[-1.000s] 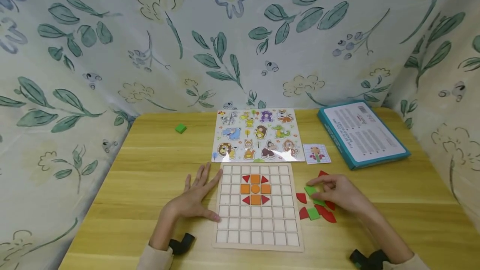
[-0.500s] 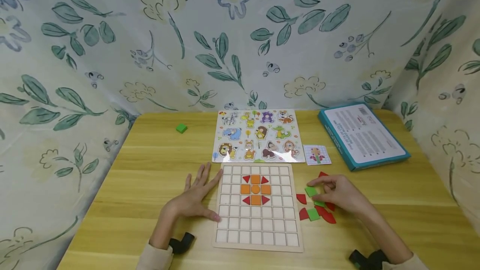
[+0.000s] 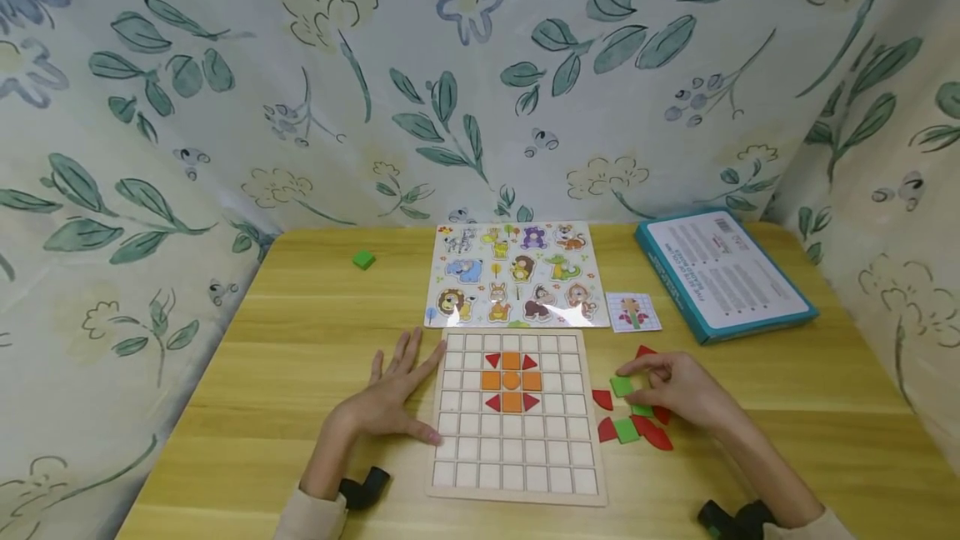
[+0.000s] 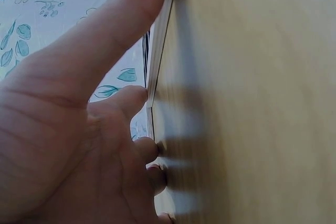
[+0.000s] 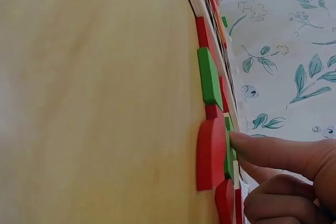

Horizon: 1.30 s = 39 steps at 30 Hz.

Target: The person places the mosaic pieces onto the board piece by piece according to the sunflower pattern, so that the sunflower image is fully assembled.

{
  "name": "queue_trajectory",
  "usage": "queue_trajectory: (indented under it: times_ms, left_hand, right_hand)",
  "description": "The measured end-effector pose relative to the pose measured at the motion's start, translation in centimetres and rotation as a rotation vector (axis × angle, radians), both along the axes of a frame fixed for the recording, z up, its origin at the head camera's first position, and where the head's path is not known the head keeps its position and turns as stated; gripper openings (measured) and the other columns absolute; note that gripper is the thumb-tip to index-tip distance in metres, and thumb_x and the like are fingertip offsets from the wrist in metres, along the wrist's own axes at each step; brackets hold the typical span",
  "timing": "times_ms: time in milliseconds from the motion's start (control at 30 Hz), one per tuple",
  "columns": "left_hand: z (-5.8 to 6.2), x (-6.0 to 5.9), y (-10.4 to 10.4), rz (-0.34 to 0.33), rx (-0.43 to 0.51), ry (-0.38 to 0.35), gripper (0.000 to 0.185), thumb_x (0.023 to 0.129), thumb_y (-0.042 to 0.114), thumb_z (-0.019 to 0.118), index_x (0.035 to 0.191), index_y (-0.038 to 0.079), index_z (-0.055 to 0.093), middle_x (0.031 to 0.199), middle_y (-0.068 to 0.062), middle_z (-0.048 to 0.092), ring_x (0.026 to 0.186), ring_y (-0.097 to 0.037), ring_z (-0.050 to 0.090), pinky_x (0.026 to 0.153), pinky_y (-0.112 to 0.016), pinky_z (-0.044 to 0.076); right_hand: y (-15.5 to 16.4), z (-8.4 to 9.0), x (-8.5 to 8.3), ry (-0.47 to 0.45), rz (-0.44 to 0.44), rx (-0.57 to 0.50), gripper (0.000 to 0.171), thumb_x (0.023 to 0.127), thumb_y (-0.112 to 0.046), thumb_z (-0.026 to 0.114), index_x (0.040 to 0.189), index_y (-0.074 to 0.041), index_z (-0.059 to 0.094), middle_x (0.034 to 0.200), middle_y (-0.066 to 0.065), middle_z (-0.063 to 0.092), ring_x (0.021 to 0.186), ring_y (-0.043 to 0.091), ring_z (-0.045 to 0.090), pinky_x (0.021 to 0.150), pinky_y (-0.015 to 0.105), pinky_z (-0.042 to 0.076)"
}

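green tile at your right fingertips
your right hand point(image 3: 678, 390) pinches the green tile point(image 3: 621, 386); your left hand point(image 3: 390, 394) lies flat, fingers straight, beside the grid board point(image 3: 517, 486).

Pale floral-print fabric point(image 3: 480, 82) draped behind and at both sides, light wooden table point(image 3: 300, 357), soft, probably indoor light

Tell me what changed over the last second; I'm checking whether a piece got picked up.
Nothing visibly changed. The right hand still pinches a green tile over the loose red and green pieces, not yet lifted away. The left hand still rests flat against the grid board. The orange and red pattern is as it was.
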State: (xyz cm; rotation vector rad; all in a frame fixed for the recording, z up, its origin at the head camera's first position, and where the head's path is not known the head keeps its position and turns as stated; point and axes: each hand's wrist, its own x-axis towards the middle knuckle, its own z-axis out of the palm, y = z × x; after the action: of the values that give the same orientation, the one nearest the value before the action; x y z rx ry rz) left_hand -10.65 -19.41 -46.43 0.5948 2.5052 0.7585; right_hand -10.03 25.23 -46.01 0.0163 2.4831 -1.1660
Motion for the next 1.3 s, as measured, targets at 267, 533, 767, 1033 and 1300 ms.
queue_trajectory:
  times_ms: [267,533,767,1033,1300]
  left_hand:
    - [0.0,0.0,0.0,-0.006,-0.001,0.004,0.130,0.072,0.049,0.091,0.168,0.019,0.008,0.169,-0.022,-0.025,0.157,-0.044,-0.025,0.119,-0.073,-0.020]
    - [0.0,0.0,-0.1,-0.005,0.002,0.001,0.130,0.072,0.049,0.091,0.168,0.019,0.008,0.169,-0.022,-0.026,0.157,-0.044,-0.026,0.119,-0.074,-0.020]
    - [-0.1,-0.1,-0.1,0.001,0.004,-0.006,0.130,0.072,0.048,0.091,0.168,0.019,0.008,0.170,-0.021,-0.025,0.157,-0.044,-0.026,0.119,-0.073,-0.021]
    - [0.0,-0.1,-0.2,-0.002,-0.003,-0.006,0.130,0.072,0.050,0.091,0.167,0.020,0.008,0.170,-0.021,-0.025,0.157,-0.043,-0.026,0.119,-0.073,-0.020]
    - [0.2,0.0,-0.3,-0.012,0.001,0.002,0.130,0.072,0.049,0.091,0.167,0.018,0.008,0.169,-0.023,-0.025,0.156,-0.045,-0.025,0.118,-0.075,-0.020]
  right_hand:
    - [0.6,0.6,0.2,-0.043,0.026,-0.043,0.039,0.082,-0.011,0.085,0.119,-0.003,0.074,0.062,-0.002,0.035,0.054,0.014,0.035,0.051,0.025,0.029]
    - [0.3,0.2,0.2,-0.012,0.034,-0.024,0.038,0.082,-0.019,0.087,0.116,-0.004,0.075,0.062,-0.002,0.038,0.053,0.013,0.039,0.050,0.025,0.030]
    - [0.6,0.2,0.1,-0.012,0.037,0.002,0.038,0.085,-0.018,0.085,0.117,-0.003,0.072,0.062,-0.003,0.038,0.051,0.012,0.037,0.048,0.022,0.030]
    - [-2.4,1.9,0.5,0.026,0.101,-0.088,0.035,0.086,-0.023,0.085,0.116,-0.008,0.075,0.065,-0.002,0.035,0.055,0.011,0.037,0.052,0.021,0.035]
    - [-9.8,1.5,1.4,0.034,0.231,-0.166,0.023,0.080,-0.015,0.089,0.101,-0.013,0.080,0.059,-0.004,0.032,0.054,0.010,0.028,0.050,0.019,0.025]
